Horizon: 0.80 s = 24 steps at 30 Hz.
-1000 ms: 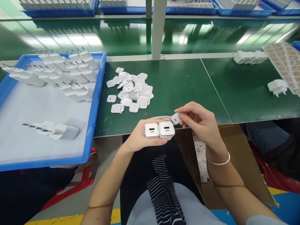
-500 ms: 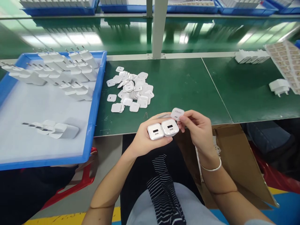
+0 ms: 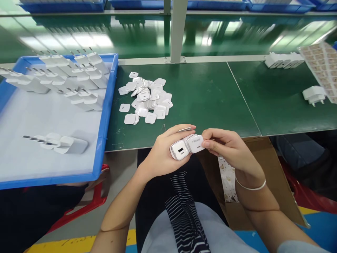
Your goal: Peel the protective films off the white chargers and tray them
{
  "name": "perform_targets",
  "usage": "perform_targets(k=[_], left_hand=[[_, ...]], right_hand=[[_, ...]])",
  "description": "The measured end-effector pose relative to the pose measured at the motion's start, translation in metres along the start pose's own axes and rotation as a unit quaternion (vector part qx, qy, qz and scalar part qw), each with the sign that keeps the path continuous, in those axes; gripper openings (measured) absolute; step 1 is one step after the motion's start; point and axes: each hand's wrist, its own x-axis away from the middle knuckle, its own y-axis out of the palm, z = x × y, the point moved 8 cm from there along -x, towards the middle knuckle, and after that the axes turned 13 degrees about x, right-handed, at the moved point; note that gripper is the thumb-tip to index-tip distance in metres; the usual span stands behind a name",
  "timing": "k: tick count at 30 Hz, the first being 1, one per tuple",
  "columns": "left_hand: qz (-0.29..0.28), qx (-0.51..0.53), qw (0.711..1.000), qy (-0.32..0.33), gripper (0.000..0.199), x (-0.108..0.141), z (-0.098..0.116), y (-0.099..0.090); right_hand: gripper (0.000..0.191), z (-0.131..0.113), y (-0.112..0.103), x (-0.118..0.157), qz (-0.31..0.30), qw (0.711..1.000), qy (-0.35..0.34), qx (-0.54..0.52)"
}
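Observation:
Two white chargers side by side are wrapped in the fingers of my left hand [image 3: 163, 151]. The nearer charger [image 3: 179, 150] shows its end face with two ports. Over the end of the other one lies a white cover plate [image 3: 195, 143] with grey lettering and one slot. My right hand [image 3: 226, 146] pinches the right edge of this plate between thumb and finger. Another thin plate [image 3: 184, 129] shows edge-on between the fingers of my left hand. Beyond my hands, a loose pile of white cover plates [image 3: 150, 100] lies on the green table [image 3: 200, 95].
At left, a blue-rimmed tray [image 3: 106, 105] holds rows of white chargers with pins. More chargers [image 3: 284, 60], a single one [image 3: 314, 95] and a sheet of labels [image 3: 319, 66] are at far right. A cardboard box [image 3: 265, 175] stands below the table edge.
My right hand has brought the lettered plate down onto the end of the right charger, covering its ports. The chargers in my left hand have tilted and shifted slightly right.

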Motion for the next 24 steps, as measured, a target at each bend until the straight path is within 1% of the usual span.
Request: perform_targets(k=[7, 12, 16, 24], left_hand=[[-0.019, -0.010, 1.000, -0.001, 0.042, -0.0009, -0.0003, 0.0020], [-0.018, -0.011, 1.000, -0.004, 0.043, -0.0012, -0.0015, 0.0021], [-0.021, -0.014, 1.000, -0.002, 0.042, -0.0005, -0.0016, 0.0022], [-0.018, -0.019, 1.000, -0.005, 0.042, -0.0016, -0.0014, 0.0019]], right_hand=[[0.027, 0.0019, -0.0010, -0.0012, -0.023, 0.999, 0.009, 0.030], [0.025, -0.0022, -0.0020, -0.0022, -0.017, 0.999, 0.016, 0.029], [0.025, -0.0027, -0.0020, -0.0022, -0.014, 0.999, 0.035, 0.027], [0.028, -0.0018, -0.0033, -0.0019, -0.005, 0.998, 0.055, 0.032]])
